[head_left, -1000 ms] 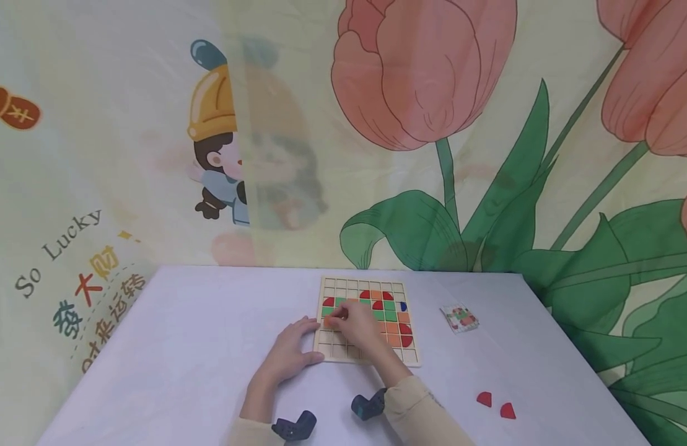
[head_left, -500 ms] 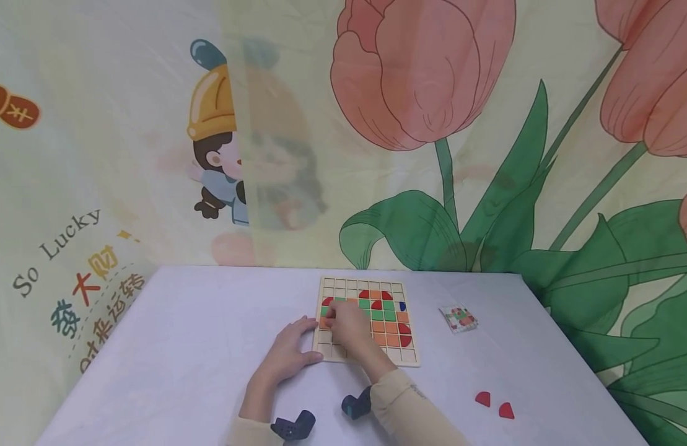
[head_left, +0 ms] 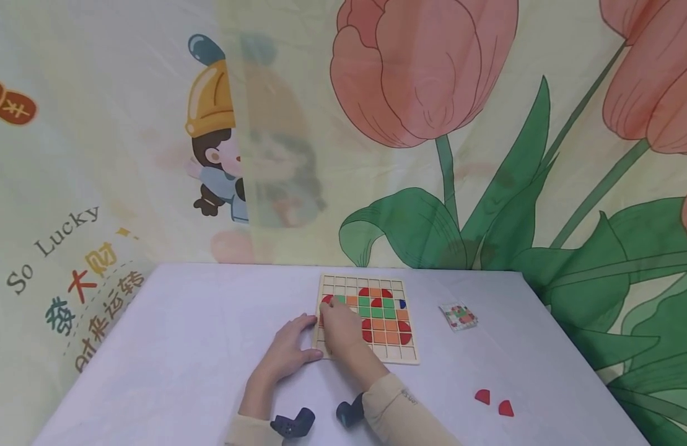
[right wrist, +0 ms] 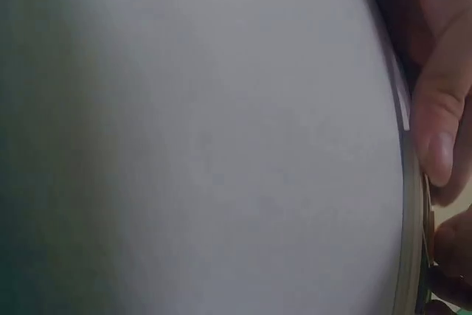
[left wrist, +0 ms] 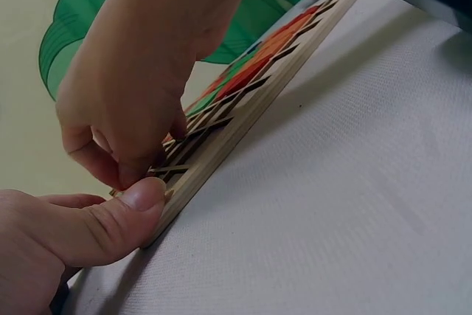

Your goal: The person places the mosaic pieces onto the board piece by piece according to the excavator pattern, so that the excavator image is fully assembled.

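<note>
A square wooden grid board lies on the table, with green tiles, orange tiles and red rounded pieces in some of its cells. My left hand rests against the board's left side, its fingers stretched along the edge. The left thumb lies at a corner in the left wrist view. Over the left columns is my right hand, fingers bent down with thumb and fingertips close together. I cannot tell whether a piece sits between them. The right wrist view shows only cut-off hands beside the board's edge.
Two loose red pieces lie on the white-covered table at the front right. A small patterned card lies to the right of the board. Dark devices are strapped at both wrists. A printed cloth hangs behind the table.
My right hand has shifted left across the board, uncovering red pieces near its middle. The left hand stays at the board's left edge.
</note>
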Motion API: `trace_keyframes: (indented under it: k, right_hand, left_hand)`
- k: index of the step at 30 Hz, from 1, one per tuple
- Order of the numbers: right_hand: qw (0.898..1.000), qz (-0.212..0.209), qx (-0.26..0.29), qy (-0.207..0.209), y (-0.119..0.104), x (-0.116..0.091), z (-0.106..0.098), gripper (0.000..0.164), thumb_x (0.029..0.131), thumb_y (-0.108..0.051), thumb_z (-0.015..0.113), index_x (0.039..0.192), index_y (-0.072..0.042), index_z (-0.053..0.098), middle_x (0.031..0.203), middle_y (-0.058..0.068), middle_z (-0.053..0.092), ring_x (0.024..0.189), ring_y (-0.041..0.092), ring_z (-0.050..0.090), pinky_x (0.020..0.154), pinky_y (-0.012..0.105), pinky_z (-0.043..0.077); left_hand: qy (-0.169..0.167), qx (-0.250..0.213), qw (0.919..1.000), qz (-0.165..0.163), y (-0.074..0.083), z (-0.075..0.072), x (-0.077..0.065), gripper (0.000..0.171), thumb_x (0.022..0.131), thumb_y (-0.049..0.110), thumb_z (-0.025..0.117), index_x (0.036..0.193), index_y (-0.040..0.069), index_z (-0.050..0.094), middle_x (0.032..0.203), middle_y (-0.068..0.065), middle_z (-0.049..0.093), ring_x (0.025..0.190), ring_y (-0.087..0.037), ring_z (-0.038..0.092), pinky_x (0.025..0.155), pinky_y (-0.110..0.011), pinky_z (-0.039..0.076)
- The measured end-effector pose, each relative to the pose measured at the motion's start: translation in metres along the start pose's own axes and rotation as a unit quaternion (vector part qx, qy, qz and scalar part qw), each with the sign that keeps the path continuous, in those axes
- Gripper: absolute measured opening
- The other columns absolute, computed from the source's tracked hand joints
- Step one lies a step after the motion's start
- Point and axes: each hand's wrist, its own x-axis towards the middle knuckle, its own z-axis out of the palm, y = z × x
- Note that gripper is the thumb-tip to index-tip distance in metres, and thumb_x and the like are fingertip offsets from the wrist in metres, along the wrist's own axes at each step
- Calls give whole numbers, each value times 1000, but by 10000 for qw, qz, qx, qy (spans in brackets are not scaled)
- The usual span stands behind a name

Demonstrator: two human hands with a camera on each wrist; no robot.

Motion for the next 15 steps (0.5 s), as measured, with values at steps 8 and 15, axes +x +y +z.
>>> trace_keyframes:
  k: [8, 15]
  right_hand:
    - [9835, 329, 1747, -350, 23, -18, -3, 5, 89, -22, 66, 93, -20, 67, 111, 2, 55, 78, 11, 55, 68, 24, 53]
    - [9664, 710, 2469, -64, 55, -53, -26, 7, 89, -21, 66, 96, -23, 68, 114, -5, 51, 90, 11, 56, 74, 22, 55]
  left_hand:
    - [-24, 4, 9997, -234, 1, 1, -2, 71, 74, 24, 80, 137, 11, 49, 148, -15, 41, 140, -37, 31, 115, -57, 24]
    - [-11, -26, 9996, -279, 5, 1, -1, 72, 74, 23, 79, 138, 12, 48, 150, -14, 39, 141, -36, 30, 115, -57, 23]
